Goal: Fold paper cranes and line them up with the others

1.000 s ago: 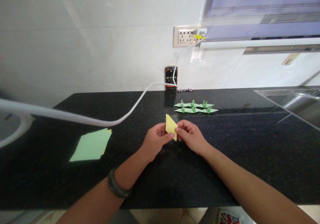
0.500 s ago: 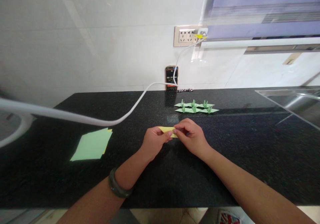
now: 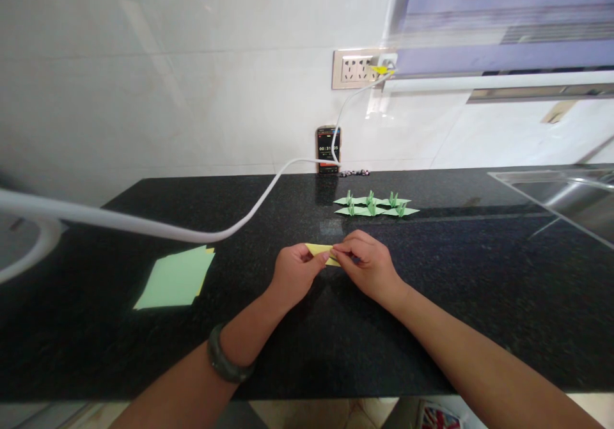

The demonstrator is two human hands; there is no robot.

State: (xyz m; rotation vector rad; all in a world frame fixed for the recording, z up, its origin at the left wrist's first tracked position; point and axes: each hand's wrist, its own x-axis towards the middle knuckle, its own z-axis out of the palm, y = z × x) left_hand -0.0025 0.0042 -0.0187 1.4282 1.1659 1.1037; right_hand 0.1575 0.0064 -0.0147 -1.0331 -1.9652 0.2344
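Observation:
A folded yellow paper (image 3: 318, 250) lies nearly flat just above the black countertop (image 3: 480, 288), pinched from both sides. My left hand (image 3: 295, 271) grips its left part with thumb and fingers closed. My right hand (image 3: 367, 263) pinches its right end, fingers curled over it. Both hands meet at the middle of the counter. A dark bracelet (image 3: 224, 360) circles my left wrist.
Several green paper cranes (image 3: 377, 206) stand in two rows behind my hands. A stack of green and yellow paper sheets (image 3: 175, 279) lies at the left. A phone (image 3: 329, 149) leans on the wall, with a white cable (image 3: 192, 231) crossing the counter. A steel sink (image 3: 561, 195) sits at the right.
The yellow paper, held upright a second ago, has been tipped down flat between my fingers. Both hands stay in about the same place.

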